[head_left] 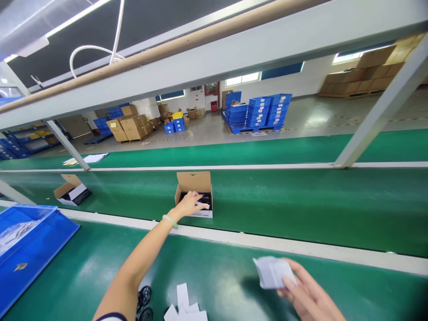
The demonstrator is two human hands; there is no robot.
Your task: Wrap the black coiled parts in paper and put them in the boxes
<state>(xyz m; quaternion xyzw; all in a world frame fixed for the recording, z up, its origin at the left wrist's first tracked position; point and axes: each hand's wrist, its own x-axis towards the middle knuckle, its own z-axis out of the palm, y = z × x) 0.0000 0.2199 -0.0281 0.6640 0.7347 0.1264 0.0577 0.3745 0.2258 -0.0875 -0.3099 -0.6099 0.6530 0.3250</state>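
Observation:
My left hand (189, 203) reaches into an open cardboard box (203, 214) on the green belt, its thumb and fingers closed on a small white card (199, 203). Black contents (207, 198) show in the box around the fingers; their kind is unclear. The box lid stands up at the back. My right hand (302, 287), held over the near green surface, grips a small bundle of white paper slips (272, 272), slightly blurred. Below, between my arms, lie several loose white slips (187, 307). Beside them are black coiled items (144, 296), partly hidden by my left forearm.
Another open box (72, 191) stands farther left on the belt. A blue bin (36, 263) with clear plastic inside sits at the near left. A pale rail (267, 240) separates belt and near surface. Slanted metal posts (368, 107) and a beam (200, 58) frame the station.

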